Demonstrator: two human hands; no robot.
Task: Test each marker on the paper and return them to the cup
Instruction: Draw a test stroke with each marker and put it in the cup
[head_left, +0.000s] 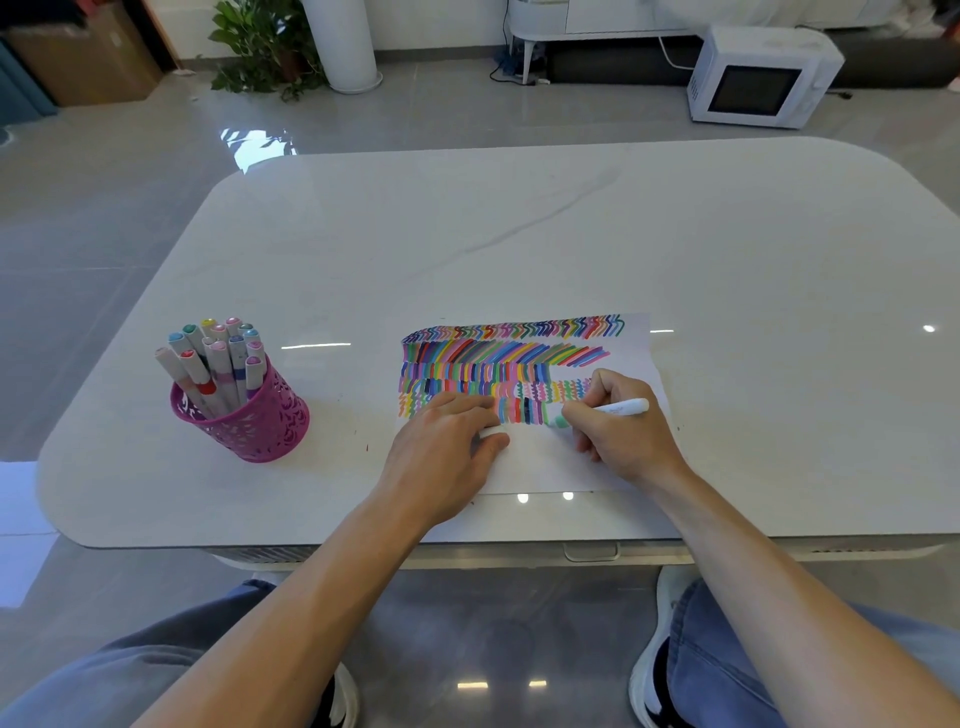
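A green stroke is being laid down: the marker (605, 410) is gripped in the right hand (621, 423), its fingers (582, 415) closed around the barrel near the tip, the tip pressed to the paper (540, 457) at the right end of the lowest row of coloured strokes. The barrel is tilted, its tail end pointing away to the right. The left hand (447, 447) is spread palm-down on the paper's left half; a small white piece, likely the cap (491, 432), is pinned under its fingers, though that cannot be told for certain. Both forearms are stretched forward over the near edge of the surface (519, 234), wrists low. The cup (244, 410), pink and crowded with capped markers, stands well to the left of the paper. Testing is judged to be the step in hand. Next, the cap would need to be pressed back on and the marker carried left across the paper to the cup.
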